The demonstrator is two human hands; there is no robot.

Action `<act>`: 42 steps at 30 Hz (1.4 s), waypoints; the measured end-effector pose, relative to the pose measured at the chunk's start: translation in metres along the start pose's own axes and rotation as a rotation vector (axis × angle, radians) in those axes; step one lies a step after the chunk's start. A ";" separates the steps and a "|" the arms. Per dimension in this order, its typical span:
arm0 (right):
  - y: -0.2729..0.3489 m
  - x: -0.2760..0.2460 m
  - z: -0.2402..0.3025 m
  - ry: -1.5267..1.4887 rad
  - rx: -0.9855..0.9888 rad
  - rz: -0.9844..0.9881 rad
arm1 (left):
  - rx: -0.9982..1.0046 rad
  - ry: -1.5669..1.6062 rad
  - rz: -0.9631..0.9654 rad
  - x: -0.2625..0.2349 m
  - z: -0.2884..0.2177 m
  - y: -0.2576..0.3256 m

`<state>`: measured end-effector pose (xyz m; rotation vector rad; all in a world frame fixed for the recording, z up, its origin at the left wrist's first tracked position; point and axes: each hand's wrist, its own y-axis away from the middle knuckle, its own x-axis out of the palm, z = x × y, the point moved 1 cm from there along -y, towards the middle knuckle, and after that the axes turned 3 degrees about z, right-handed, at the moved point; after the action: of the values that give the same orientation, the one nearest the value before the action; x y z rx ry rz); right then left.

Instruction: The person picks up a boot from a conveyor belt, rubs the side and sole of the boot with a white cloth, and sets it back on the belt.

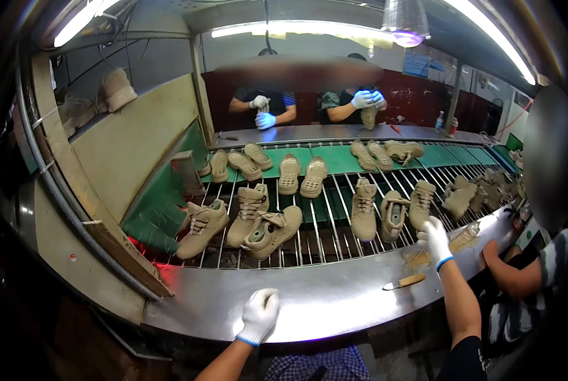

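Observation:
My left hand [259, 314], in a white glove, rests on the shiny metal ledge [322, 298] at the near edge of the conveyor, holding nothing. My right hand [434, 239], also in a white glove, reaches out over the ledge toward the roller conveyor [309, 238], close to a tan boot [422, 204]; its fingers are curled and I see nothing in it. Several tan boots stand on the rollers, among them one at the left [202, 227] and a pair in the middle [258, 222]. A small wooden-handled tool [403, 282] lies on the ledge below my right hand.
Tan soles [300, 176] lie in rows on the green belt [335, 159] beyond. Two people in gloves [265, 111] [365, 100] work on shoes at the far side. Another person's arm [513, 273] rests at my right. A sloped panel [131, 146] walls the left.

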<state>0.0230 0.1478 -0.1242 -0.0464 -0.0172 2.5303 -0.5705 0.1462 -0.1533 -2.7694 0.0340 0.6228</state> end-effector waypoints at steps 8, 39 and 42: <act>0.040 0.294 0.077 1.098 -0.718 0.416 | 0.097 0.083 0.076 0.077 0.013 -0.102; 0.160 0.291 0.098 1.267 -0.700 0.864 | -0.322 1.022 0.479 0.078 0.051 -0.143; 0.250 0.253 0.030 0.973 -0.716 0.870 | -0.279 0.837 0.564 0.073 0.002 -0.095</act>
<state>-0.3290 0.0883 -0.1074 -1.8782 -0.6147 2.8418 -0.4969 0.2411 -0.1589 -3.0698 0.9853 -0.5086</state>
